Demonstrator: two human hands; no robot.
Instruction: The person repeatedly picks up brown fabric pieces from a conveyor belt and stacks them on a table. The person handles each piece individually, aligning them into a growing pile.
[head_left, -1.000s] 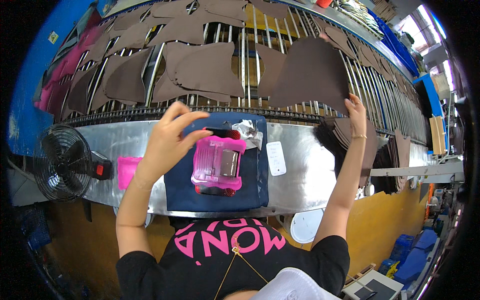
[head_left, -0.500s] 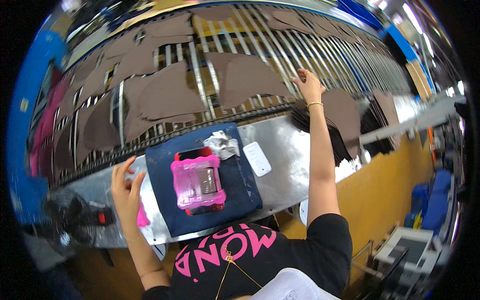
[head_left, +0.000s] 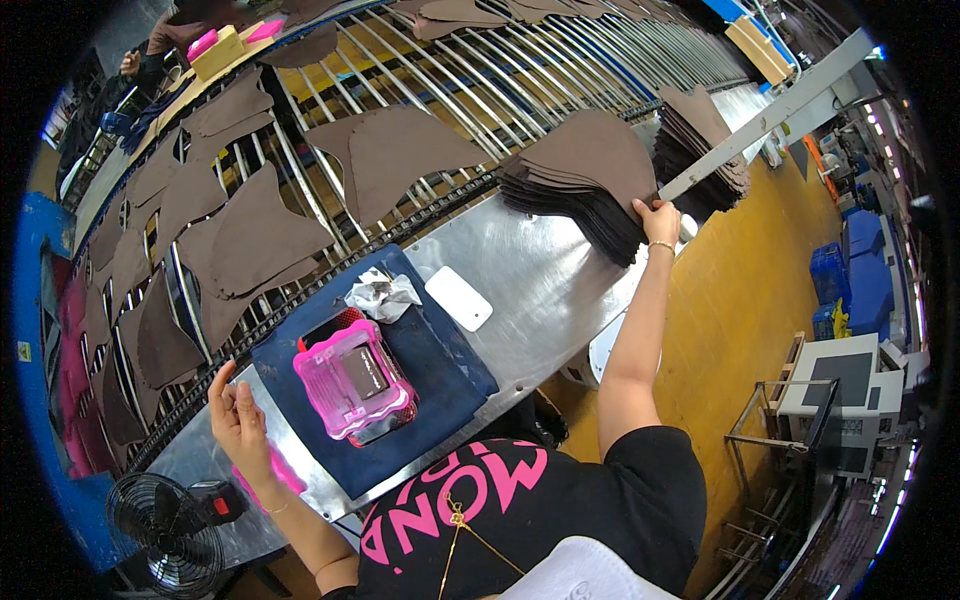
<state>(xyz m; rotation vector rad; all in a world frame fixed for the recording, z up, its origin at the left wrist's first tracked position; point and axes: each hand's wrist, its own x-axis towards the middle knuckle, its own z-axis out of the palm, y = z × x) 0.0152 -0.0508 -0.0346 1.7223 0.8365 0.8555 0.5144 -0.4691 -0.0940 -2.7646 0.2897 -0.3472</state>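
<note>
A thick stack of brown cut pieces [head_left: 590, 150] lies at the right end of the metal table, its layered dark edges fanned toward me. My right hand [head_left: 657, 222] is at the stack's near right edge, fingers closed on the rim of the top brown piece. How many layers it grips is hidden. My left hand [head_left: 238, 420] hovers over the table's left part with fingers apart, holding nothing. Between my hands, a dark blue pad [head_left: 440, 370] carries a pink clear-lidded case [head_left: 350, 385] and a crumpled silver wrapper [head_left: 383, 296].
Several brown pieces [head_left: 265, 235] lie on the roller conveyor [head_left: 480, 90] beyond the table. A white phone-like slab [head_left: 458, 298] rests beside the pad. A second brown stack [head_left: 700, 130] stands behind a slanted metal bar [head_left: 770, 118]. A black fan [head_left: 165, 535] is at lower left.
My right hand has come back from the conveyor's edge to the near right edge of the brown stack, closing there. The view has turned; my left hand stays open at the left.
</note>
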